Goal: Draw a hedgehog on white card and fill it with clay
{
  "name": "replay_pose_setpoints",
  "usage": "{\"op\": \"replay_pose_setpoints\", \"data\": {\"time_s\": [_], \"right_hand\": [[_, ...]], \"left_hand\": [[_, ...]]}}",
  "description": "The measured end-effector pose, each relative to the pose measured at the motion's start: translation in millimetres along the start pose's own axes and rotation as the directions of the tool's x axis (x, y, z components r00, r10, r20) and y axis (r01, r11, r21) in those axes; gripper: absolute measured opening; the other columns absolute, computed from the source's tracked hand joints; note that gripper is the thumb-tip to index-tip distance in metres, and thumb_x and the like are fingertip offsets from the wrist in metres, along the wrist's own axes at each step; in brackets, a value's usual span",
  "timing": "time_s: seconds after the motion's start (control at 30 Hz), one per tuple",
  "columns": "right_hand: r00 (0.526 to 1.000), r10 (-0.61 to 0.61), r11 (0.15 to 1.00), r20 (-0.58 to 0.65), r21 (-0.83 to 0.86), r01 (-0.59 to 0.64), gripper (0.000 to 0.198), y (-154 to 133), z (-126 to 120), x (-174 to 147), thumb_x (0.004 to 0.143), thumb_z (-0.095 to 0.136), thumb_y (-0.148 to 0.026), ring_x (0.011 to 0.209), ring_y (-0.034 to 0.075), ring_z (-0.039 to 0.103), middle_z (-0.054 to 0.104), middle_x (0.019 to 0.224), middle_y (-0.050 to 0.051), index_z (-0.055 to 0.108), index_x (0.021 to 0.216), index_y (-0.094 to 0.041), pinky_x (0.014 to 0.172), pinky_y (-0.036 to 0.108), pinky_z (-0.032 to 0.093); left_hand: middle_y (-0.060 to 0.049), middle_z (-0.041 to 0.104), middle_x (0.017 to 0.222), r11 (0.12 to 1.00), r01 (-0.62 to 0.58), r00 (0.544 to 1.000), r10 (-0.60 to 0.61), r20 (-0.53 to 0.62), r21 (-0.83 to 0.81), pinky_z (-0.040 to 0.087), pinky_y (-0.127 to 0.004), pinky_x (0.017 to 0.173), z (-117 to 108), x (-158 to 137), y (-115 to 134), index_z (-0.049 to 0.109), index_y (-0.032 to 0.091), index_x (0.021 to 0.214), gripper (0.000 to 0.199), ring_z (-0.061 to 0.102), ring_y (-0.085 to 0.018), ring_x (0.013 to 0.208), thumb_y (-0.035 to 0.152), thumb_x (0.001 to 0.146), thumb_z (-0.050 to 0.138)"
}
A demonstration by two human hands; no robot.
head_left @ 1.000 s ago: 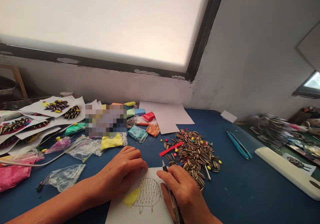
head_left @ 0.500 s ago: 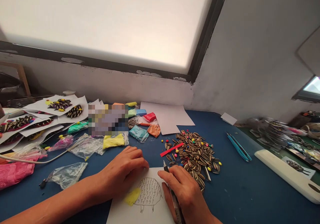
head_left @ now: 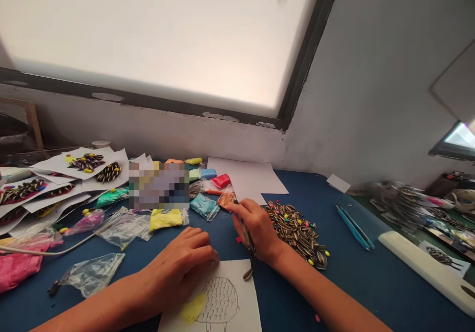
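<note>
My right hand (head_left: 256, 228) is closed around a dark pen (head_left: 246, 233), tip upward, beside a heap of striped sunflower seeds (head_left: 297, 233) mixed with small coloured balls. My left hand (head_left: 189, 258) lies palm down on the upper left of a white sheet (head_left: 248, 302), fingers loosely bent and holding nothing visible. Drawn on the sheet is a rounded body (head_left: 219, 300) filled with small curved marks, with legs below. A flat yellow clay patch (head_left: 193, 308) covers its left end. One loose sunflower seed (head_left: 247, 274) sits near the sheet's top right corner.
Bags of coloured clay (head_left: 166, 219) lie behind my left hand. Finished seed pictures (head_left: 87, 161) are stacked at the left. Blank paper (head_left: 245, 173) lies by the wall. Blue tweezers (head_left: 354, 228) and a long white plastic piece (head_left: 419, 267) are at the right.
My right hand has moved up and away from the sheet, still with the pen, and now covers most of the red strip. The loose seed on the sheet has come into view. My left hand stays put.
</note>
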State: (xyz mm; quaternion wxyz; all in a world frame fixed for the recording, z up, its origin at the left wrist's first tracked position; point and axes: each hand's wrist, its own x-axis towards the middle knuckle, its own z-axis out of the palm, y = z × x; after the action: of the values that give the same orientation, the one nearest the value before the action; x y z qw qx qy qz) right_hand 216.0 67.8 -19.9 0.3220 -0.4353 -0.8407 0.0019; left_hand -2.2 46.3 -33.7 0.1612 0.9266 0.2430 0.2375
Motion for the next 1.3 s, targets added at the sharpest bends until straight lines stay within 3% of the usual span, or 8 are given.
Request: {"op": "replay_pose_setpoints", "data": {"time_s": [0.17,0.3,0.37,0.53,0.6,0.9,1.1,1.3], "right_hand": [[0.993,0.062,0.992,-0.100,0.116,-0.050,0.026,-18,-22,14,0.094,0.057,-0.033,0.097,0.018,0.064,0.064,0.116,0.006,0.061,0.115,-0.019,0.084,0.040,0.053],[0.950,0.250,0.950,-0.187,0.238,-0.203,0.022,-40,-46,-9,0.099,0.042,-0.024,0.073,0.014,0.066,0.065,0.081,0.001,0.061,0.109,-0.020,0.068,0.027,0.056],[0.939,0.290,0.928,-0.186,0.293,-0.228,0.023,-50,-49,-29,0.100,0.038,-0.023,0.075,0.014,0.067,0.065,0.083,0.002,0.059,0.109,-0.020,0.066,0.025,0.056],[0.996,0.079,0.909,-0.036,0.412,-0.057,0.021,-73,-30,-67,0.089,0.050,-0.021,0.077,0.014,0.066,0.068,0.086,0.001,0.063,0.104,-0.026,0.070,0.024,0.054],[0.997,0.081,0.898,0.002,0.433,-0.074,0.021,-77,-24,-71,0.088,0.050,-0.019,0.075,0.012,0.065,0.068,0.084,0.000,0.063,0.103,-0.025,0.069,0.022,0.053],[0.907,0.420,0.855,-0.009,0.339,-0.392,0.020,-43,-32,-50,0.096,0.047,-0.027,0.092,0.017,0.066,0.069,0.101,0.005,0.062,0.108,-0.022,0.084,0.030,0.050],[0.920,0.388,0.855,0.048,0.355,-0.379,0.018,-49,-28,-49,0.093,0.050,-0.027,0.090,0.016,0.066,0.069,0.096,0.002,0.064,0.105,-0.025,0.082,0.027,0.050],[0.914,0.406,0.843,0.023,0.377,-0.384,0.020,-26,-26,-28,0.092,0.051,-0.029,0.085,0.018,0.066,0.070,0.092,0.003,0.065,0.105,-0.022,0.082,0.032,0.049]], "left_hand": [[-0.004,0.049,0.076,1.000,-0.005,1.000,0.005,0.006,-0.018,0.030,-0.030,0.067,-2,0,1,0.059,0.018,0.085,0.027,0.041,-0.015,0.071,0.011,0.095,0.034],[-0.003,0.050,0.077,1.000,0.012,0.999,-0.012,0.031,-0.007,0.030,-0.031,0.068,-3,0,1,0.059,0.018,0.087,0.027,0.042,-0.015,0.071,0.012,0.096,0.035],[-0.003,0.051,0.078,1.000,0.008,1.000,-0.008,0.020,-0.003,0.030,-0.032,0.069,-3,-1,1,0.059,0.020,0.089,0.027,0.043,-0.016,0.072,0.010,0.095,0.035],[-0.004,0.052,0.079,1.000,-0.007,1.000,0.007,-0.008,-0.009,0.030,-0.032,0.068,1,-1,-2,0.061,0.020,0.091,0.027,0.043,-0.016,0.073,0.015,0.096,0.035],[-0.004,0.052,0.079,1.000,0.000,1.000,0.000,-0.009,-0.011,0.029,-0.032,0.069,1,-1,-2,0.061,0.020,0.090,0.029,0.043,-0.016,0.073,0.016,0.098,0.034],[-0.004,0.052,0.079,1.000,0.001,0.999,-0.001,0.046,-0.003,0.029,-0.031,0.070,-4,1,1,0.060,0.018,0.089,0.030,0.042,-0.016,0.072,0.015,0.097,0.031],[-0.005,0.053,0.083,1.000,0.003,0.998,-0.002,0.070,-0.015,0.030,-0.031,0.071,-6,1,2,0.062,0.019,0.097,0.028,0.043,-0.017,0.075,0.015,0.096,0.034],[-0.004,0.052,0.082,0.999,-0.049,0.992,0.050,0.115,-0.013,0.031,-0.029,0.070,-13,2,17,0.064,0.021,0.095,0.025,0.043,-0.015,0.077,0.010,0.094,0.041]]}}
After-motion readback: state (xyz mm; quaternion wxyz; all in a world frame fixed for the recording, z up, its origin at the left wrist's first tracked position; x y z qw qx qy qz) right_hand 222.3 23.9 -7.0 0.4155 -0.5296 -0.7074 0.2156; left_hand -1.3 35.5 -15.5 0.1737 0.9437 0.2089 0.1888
